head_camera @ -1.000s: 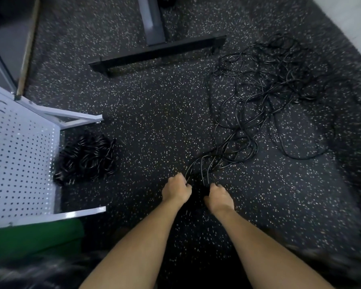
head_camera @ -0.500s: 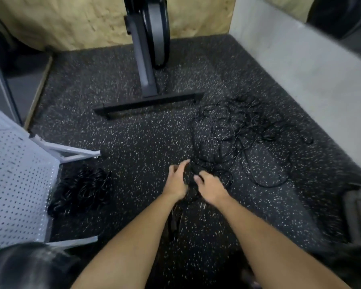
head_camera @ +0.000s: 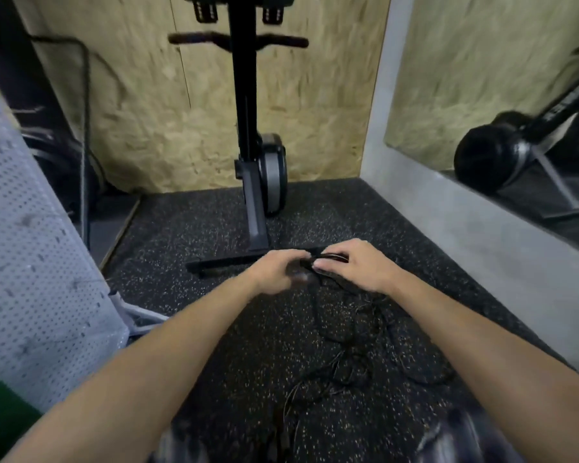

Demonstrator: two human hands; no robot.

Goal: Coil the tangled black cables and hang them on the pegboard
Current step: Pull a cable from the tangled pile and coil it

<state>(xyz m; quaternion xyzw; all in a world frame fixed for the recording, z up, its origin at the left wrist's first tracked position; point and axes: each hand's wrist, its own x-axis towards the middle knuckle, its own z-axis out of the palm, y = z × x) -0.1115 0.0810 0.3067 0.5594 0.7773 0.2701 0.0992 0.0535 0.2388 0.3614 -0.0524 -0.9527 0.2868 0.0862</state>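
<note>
I record the speckled floor and the white pegboard at left. Lettering on the black bar at right is blurred and unreadable. The black cables, thin and tangled, lie on the floor and rise to my right hand, whose fingers curl round a bunch. My left hand is blurred; I cannot tell its fingers' state.

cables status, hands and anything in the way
Right hand pinches cables; left hand beside it, grip blurred. Rest trails to floor. Pegboard at left, machine base beyond hands.
</note>
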